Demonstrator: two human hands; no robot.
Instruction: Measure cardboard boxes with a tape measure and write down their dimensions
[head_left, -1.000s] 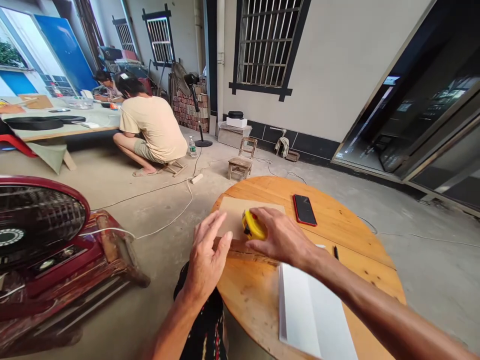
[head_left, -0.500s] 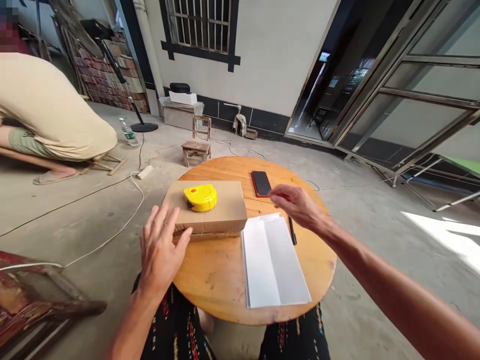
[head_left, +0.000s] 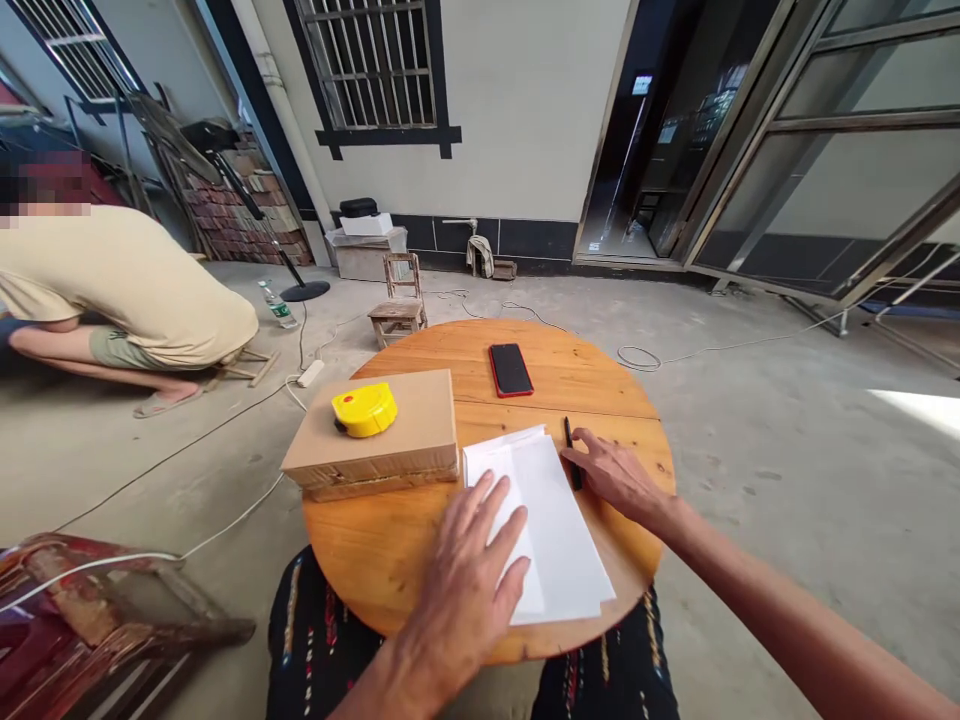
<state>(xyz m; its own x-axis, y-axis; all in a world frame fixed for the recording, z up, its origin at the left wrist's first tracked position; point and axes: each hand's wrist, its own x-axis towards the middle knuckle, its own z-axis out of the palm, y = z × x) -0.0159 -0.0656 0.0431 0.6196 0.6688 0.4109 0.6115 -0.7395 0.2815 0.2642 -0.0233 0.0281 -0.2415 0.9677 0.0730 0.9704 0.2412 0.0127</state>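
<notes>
A black pen [head_left: 576, 477] lies on the round wooden table [head_left: 382, 590], just right of some folded white paper sheets [head_left: 559, 540]. My right hand [head_left: 611, 470] is at the pen, with thumb and forefinger closed about its middle. Over the left side of the sheets is my left hand [head_left: 480, 570], fingers spread and holding nothing; whether it presses on the paper I cannot tell. A cardboard box [head_left: 405, 430] stands on the table's left side, a yellow tape measure [head_left: 365, 410] on top of it. Beyond the paper lies a phone with a red edge [head_left: 511, 370].
A person in a cream shirt [head_left: 135, 280] crouches on a low stool at the left. A small wooden chair [head_left: 397, 305] stands behind the table. White cable [head_left: 240, 515] runs over the floor, and a worn wooden seat [head_left: 112, 620] is at lower left.
My left hand has moved right, from beside the box to over the paper. My right hand has come down from near the phone to the pen. The view has shifted slightly.
</notes>
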